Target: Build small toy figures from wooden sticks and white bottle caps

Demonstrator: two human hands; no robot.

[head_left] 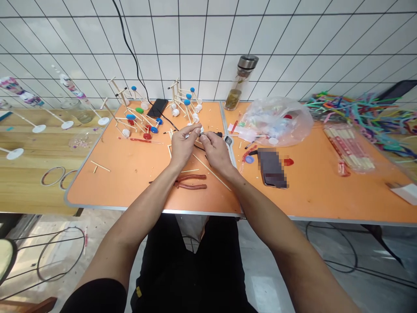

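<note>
A person leans over an orange folding table (130, 182), both bare hands drawn together. The left hand (183, 145) and right hand (216, 152) grasp a small white plastic bottle cap (196, 131) from either side, fingertips pinched, seemingly to steady something so tiny. Red-handled steel pliers (190, 181) lie just below the wrists, within easy reach. Farther off stand thin wooden-stick frames with blue and white caps (184, 102), and a crumpled clear plastic bag (276, 121) sits to the right.
</note>
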